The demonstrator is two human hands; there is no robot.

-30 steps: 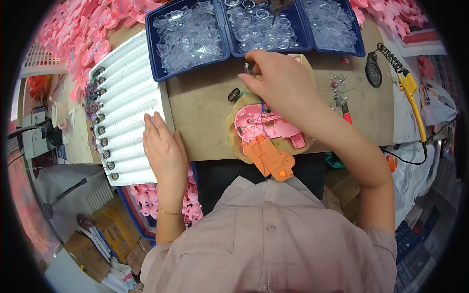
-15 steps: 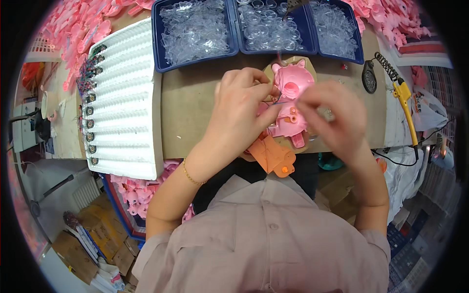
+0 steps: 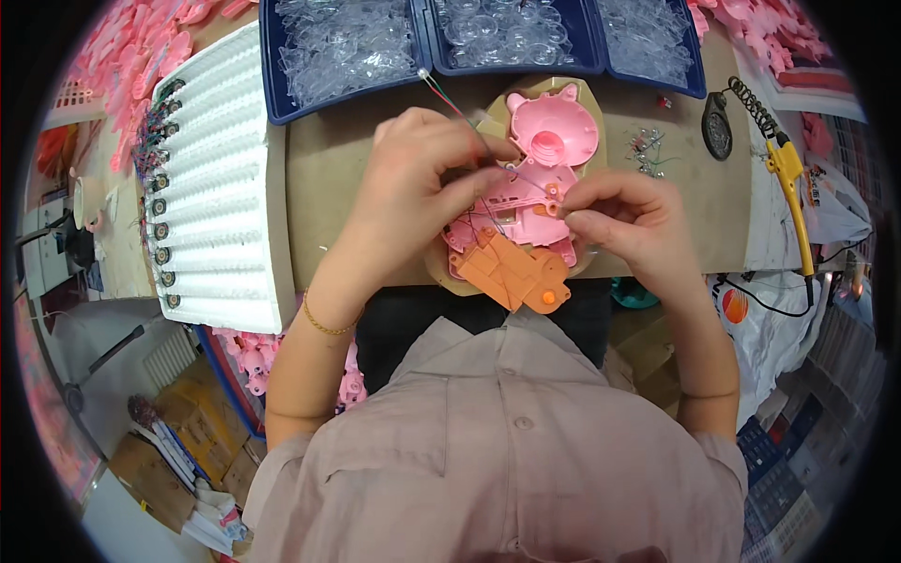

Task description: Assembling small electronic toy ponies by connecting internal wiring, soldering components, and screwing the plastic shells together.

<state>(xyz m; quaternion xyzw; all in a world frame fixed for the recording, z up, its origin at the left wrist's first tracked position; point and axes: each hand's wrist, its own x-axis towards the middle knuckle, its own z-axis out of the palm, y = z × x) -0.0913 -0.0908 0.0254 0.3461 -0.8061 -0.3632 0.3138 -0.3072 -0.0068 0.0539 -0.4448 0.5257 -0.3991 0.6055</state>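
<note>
A pink pig-shaped plastic toy shell (image 3: 532,183) lies hollow side up, with a round cup in its head. My left hand (image 3: 413,183) is over its left side, closed on thin wires (image 3: 458,110); their red and green ends rise past the fingers to a small pale tip. My right hand (image 3: 627,218) pinches at the shell's right side, beside a small orange post (image 3: 553,200). A thin wire runs across the shell toward its fingertips, whose grip is partly hidden. An orange plastic box (image 3: 511,272) with dark wires rests against the shell's near end.
Blue bins (image 3: 352,105) of clear plastic parts stand at the back. A white ridged tray (image 3: 221,188) holding round wired parts is on the left. Small wired parts (image 3: 648,150) lie right of the shell. Farther right hangs a yellow-handled tool (image 3: 790,183) on a coiled cord.
My right hand has moved down to the shell's right side and is no longer blurred. My left hand has shifted left, and the wire tip now sticks up above it.
</note>
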